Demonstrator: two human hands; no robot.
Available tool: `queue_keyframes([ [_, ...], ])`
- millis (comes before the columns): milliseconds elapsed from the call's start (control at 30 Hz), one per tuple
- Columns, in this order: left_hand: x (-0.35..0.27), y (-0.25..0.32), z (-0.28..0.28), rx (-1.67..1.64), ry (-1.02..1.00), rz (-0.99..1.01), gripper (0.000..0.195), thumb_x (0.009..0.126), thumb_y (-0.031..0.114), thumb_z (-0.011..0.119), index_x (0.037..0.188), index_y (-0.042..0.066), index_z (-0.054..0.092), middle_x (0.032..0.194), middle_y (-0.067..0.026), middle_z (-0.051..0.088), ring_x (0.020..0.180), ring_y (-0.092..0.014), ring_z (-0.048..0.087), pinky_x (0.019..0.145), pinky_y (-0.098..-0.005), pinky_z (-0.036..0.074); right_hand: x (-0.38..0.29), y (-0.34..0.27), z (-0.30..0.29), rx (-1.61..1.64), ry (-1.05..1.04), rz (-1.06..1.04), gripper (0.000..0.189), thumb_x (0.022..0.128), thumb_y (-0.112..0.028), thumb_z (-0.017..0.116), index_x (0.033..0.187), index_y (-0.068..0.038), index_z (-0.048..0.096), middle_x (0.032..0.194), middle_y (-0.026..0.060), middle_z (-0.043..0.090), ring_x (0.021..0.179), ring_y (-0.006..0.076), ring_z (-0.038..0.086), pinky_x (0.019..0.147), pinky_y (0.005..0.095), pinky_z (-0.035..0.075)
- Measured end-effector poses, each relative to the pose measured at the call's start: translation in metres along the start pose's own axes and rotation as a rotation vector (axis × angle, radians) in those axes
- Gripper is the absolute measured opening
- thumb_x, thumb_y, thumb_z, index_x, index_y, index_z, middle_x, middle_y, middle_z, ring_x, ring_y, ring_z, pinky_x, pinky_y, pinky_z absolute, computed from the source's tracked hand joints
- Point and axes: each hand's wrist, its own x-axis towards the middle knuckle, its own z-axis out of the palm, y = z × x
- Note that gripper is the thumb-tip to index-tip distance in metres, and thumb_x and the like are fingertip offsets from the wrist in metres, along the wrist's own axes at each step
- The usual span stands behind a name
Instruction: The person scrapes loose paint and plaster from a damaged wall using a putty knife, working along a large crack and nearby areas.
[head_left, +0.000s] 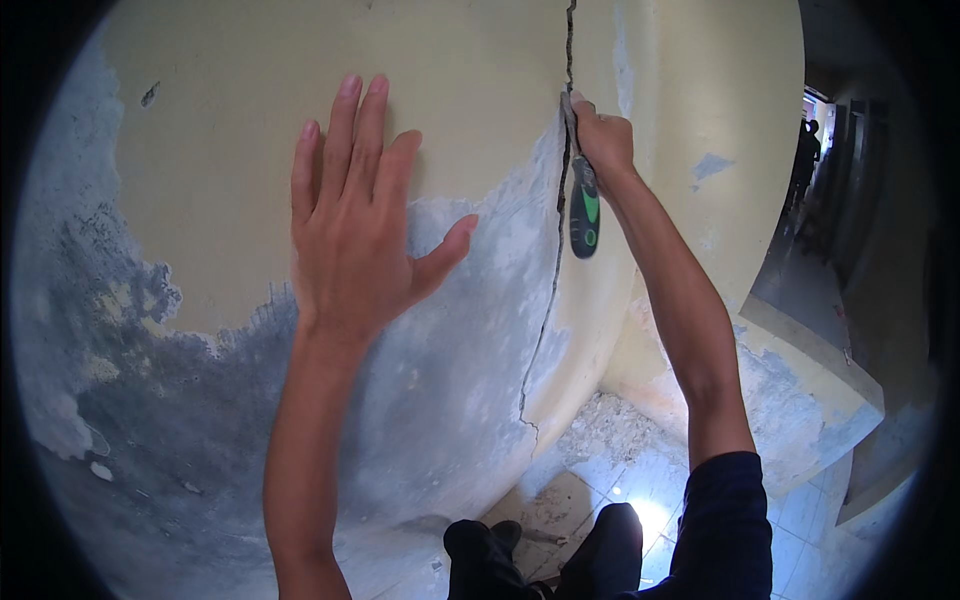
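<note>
A long, dark, jagged crack (556, 281) runs down a plastered wall (225, 187) whose yellow paint has peeled to grey lower down. My right hand (606, 141) grips a scraper-like hand tool (584, 214) near its metal blade, and the black and green handle hangs below the fingers. The blade lies along the upper part of the crack; its working edge is too small to tell. To the left, my left hand (352, 240) rests on the wall with fingers spread and nothing in it.
Crumbled plaster rubble (611, 427) lies at the wall's foot on the tiled floor (799, 506), near my feet. A low wall ledge (817, 337) juts out at the right. Beyond it, a person (807, 161) stands far down a dim corridor.
</note>
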Motion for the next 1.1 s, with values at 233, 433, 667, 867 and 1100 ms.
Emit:
queue_keyframes([
  [233, 0.0, 0.001, -0.001, 0.018, -0.008, 0.005, 0.058, 0.073, 0.042, 0.072, 0.116, 0.008, 0.052, 0.145, -0.0168, 0.038, 0.138, -0.033, 0.03, 0.112, -0.0478, 0.02, -0.004, 0.002, 0.0, 0.09, 0.06, -0.046, 0.057, 0.08, -0.046, 0.065, 0.075, 0.011, 0.065, 0.081, 0.0253, 0.065, 0.083, 0.0329, 0.066, 0.076, 0.0407, 0.048],
  [433, 0.0, 0.001, 0.001, 0.019, -0.003, 0.007, 0.059, 0.073, 0.043, 0.072, 0.116, 0.008, 0.053, 0.145, -0.0164, 0.038, 0.138, -0.032, 0.031, 0.112, -0.0476, 0.02, 0.001, -0.001, -0.003, -0.061, 0.076, -0.187, 0.062, 0.08, -0.05, 0.063, 0.079, 0.012, 0.066, 0.082, 0.0288, 0.066, 0.086, 0.0369, 0.066, 0.079, 0.0412, 0.049],
  [667, 0.002, 0.001, 0.0, 0.018, -0.007, 0.016, 0.06, 0.071, 0.041, 0.073, 0.115, 0.006, 0.053, 0.144, -0.0161, 0.04, 0.137, -0.032, 0.033, 0.112, -0.0468, 0.021, 0.017, -0.024, 0.001, 0.008, 0.11, -0.158, 0.063, 0.081, -0.051, 0.06, 0.079, 0.012, 0.065, 0.084, 0.0295, 0.065, 0.087, 0.0409, 0.065, 0.081, 0.0431, 0.048],
  [867, 0.001, 0.002, -0.002, -0.044, 0.023, 0.01, 0.06, 0.07, 0.038, 0.074, 0.116, 0.006, 0.053, 0.142, -0.016, 0.042, 0.136, -0.031, 0.034, 0.112, -0.0468, 0.022, -0.043, 0.095, -0.028, -0.316, -0.088, -0.519, 0.062, 0.086, -0.052, 0.055, 0.069, 0.008, 0.063, 0.064, 0.0272, 0.06, 0.064, 0.0423, 0.063, 0.064, 0.0482, 0.049],
  [1100, -0.002, 0.002, -0.014, -0.056, -0.025, 0.062, 0.063, 0.073, 0.043, 0.07, 0.117, 0.001, 0.053, 0.137, -0.0148, 0.047, 0.135, -0.028, 0.035, 0.111, -0.0455, 0.026, -0.263, 0.426, -0.274, -1.166, -0.475, -0.2, 0.051, 0.087, -0.049, 0.05, 0.117, -0.009, 0.061, 0.103, 0.0193, 0.064, 0.095, 0.038, 0.061, 0.08, 0.0492, 0.049],
])
